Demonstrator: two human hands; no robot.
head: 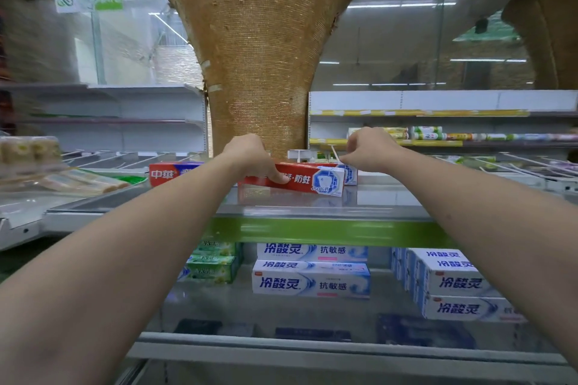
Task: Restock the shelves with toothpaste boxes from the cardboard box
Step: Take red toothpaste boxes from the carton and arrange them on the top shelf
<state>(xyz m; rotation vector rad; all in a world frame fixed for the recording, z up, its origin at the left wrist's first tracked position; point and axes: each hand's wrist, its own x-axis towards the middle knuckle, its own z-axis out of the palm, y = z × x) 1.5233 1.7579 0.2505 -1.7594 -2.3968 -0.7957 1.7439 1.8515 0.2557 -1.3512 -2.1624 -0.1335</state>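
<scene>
My left hand (250, 156) gripped the long red cardboard toothpaste box (294, 180) mid-length on the grey top shelf (312, 212), right hand (366, 148) loosely curled, empty; light, crushable, so hold edges.

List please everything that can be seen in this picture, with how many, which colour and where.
red cardboard toothpaste box: one, red with white end, top shelf centre, under both hands
second red toothpaste box: one, red, top shelf, left behind
white-and-blue toothpaste boxes: several stacked, lower shelf centre and right
green toothpaste boxes: a few stacked, lower shelf left
green shelf edge strip: one, front of top shelf
burlap-wrapped brown pillar: one, behind the shelf
left hand: fingers curled over the red box
right hand: fingers at the box's right end; grip unclear
</scene>
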